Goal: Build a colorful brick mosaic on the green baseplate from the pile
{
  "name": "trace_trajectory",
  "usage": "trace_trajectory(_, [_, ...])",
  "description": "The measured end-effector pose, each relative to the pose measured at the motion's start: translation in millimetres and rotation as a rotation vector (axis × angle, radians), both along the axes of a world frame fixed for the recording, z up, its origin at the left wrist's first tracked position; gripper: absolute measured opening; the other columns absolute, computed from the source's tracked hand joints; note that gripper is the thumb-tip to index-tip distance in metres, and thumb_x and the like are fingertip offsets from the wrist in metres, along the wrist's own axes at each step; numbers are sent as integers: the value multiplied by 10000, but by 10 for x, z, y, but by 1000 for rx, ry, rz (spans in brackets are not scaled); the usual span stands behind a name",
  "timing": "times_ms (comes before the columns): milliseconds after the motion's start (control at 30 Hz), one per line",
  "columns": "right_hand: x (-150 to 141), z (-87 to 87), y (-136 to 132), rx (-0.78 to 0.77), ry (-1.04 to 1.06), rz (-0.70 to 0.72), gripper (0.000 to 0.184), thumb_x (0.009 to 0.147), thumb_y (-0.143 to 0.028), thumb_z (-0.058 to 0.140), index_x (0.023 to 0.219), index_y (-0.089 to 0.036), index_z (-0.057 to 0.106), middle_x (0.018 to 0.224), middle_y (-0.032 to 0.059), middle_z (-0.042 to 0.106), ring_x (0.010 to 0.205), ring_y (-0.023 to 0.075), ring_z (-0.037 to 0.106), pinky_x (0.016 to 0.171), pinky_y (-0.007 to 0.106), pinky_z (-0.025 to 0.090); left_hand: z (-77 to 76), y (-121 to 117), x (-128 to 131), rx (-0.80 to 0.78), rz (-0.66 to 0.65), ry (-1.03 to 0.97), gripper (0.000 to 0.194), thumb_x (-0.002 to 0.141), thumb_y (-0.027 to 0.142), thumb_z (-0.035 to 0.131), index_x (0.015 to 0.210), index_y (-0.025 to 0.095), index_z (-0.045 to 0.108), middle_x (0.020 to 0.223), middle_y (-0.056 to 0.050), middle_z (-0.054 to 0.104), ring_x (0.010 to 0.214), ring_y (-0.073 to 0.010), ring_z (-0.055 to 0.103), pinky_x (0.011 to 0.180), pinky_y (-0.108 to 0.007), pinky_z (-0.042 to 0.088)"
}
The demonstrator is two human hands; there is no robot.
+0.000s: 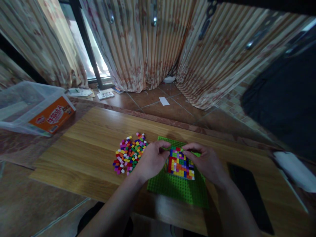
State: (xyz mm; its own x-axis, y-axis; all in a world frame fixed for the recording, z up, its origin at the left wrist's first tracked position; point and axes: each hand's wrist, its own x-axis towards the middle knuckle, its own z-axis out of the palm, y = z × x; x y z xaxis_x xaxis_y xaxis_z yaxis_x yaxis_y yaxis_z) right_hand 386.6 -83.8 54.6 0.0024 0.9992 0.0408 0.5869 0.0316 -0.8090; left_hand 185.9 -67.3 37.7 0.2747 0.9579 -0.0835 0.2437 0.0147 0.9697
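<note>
Our left hand (153, 158), fingertips parted, looks empty; our right hand (206, 162) nearly pinches, hold unclear, beside the brick panel (181, 166) on the green board (181, 191). Crooked pressing could loosen bricks.

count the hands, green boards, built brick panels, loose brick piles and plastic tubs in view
Hands (left hand, right hand): 2
Green board: 1
Built brick panel: 1
Loose brick pile: 1
Plastic tub: 1
Total: 6
</note>
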Motion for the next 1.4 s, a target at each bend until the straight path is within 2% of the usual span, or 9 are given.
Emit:
trace_trajectory(300, [-33, 15, 16, -70, 132, -44, 189, 735, -372, 710, 792, -197, 751, 771, 39, 752, 713, 191, 691, 672, 320, 541, 50, -15, 9, 14, -19, 24, 300, 806, 184, 585, 1064, 186, 739, 913, -41, 743, 800, -185, 656, 740, -280, 510])
trace_trajectory(567, [-45, 25, 15, -100, 109, -41, 190, 734, -357, 702, 819, -198, 763, 796, 41, 765, 730, 198, 696, 687, 331, 542, 36, -13, 24, 4, -15, 18, 292, 818, 189, 581, 1065, 170, 735, 946, -58, 735, 796, -184, 647, 741, -289, 509])
trace_trajectory(733, [7, -24, 8, -130, 189, -23, 214, 726, -384, 715, 837, -210, 767, 826, 41, 770, 715, 195, 697, 670, 330, 550, 19, 0, -13, 23, 5, 18, 278, 804, 172, 588, 1038, 172, 737, 924, -50, 731, 809, -183, 647, 764, -293, 506])
trace_trajectory(833, [20, -2, 14, -38, 223, -67, 233, 711, -400, 738, 854, -219, 770, 840, 45, 769, 740, 207, 703, 690, 348, 560, 54, 32, -59, 10, 63, -50, 245, 778, 149, 606, 985, 165, 735, 851, -35, 721, 781, -173, 643, 773, -293, 503])
trace_trajectory(933, [-38, 91, 2, 128, 224, -110, 184, 774, -383, 712, 877, -240, 767, 912, 43, 763, 847, 211, 701, 792, 369, 553, 118, 59, -92, -32, 99, -191, 217, 759, 132, 634, 958, 152, 719, 903, -42, 725, 825, -165, 653, 809, -290, 501])
trace_trajectory(1067, [-213, 227, -52, 249, 159, 29, 151, 879, -324, 631, 950, -279, 756, 968, 19, 732, 912, 176, 677, 831, 325, 533, 203, 44, -93, -114, 53, -390, 236, 734, 142, 698, 970, 150, 703, 974, -50, 724, 885, -160, 657, 858, -300, 501])
trace_trajectory(1200, [-337, 264, -91, 225, 127, 199, 208, 926, -301, 578, 1070, -303, 729, 1091, 22, 685, 1041, 166, 638, 916, 319, 495, 257, 6, -81, -179, -58, -561, 300, 718, 169, 746, 1013, 157, 696, 1017, -56, 726, 940, -166, 656, 912, -327, 490])
trace_trajectory(1400, [-372, 249, -95, 202, 160, 238, 171, 921, -295, 582, 997, -293, 736, 1109, 29, 658, 1075, 178, 620, 950, 343, 482, 264, -5, -74, -193, -61, -614, 353, 709, 191, 779, 1051, 172, 698, 1059, -62, 719, 977, -171, 649, 921, -332, 481])
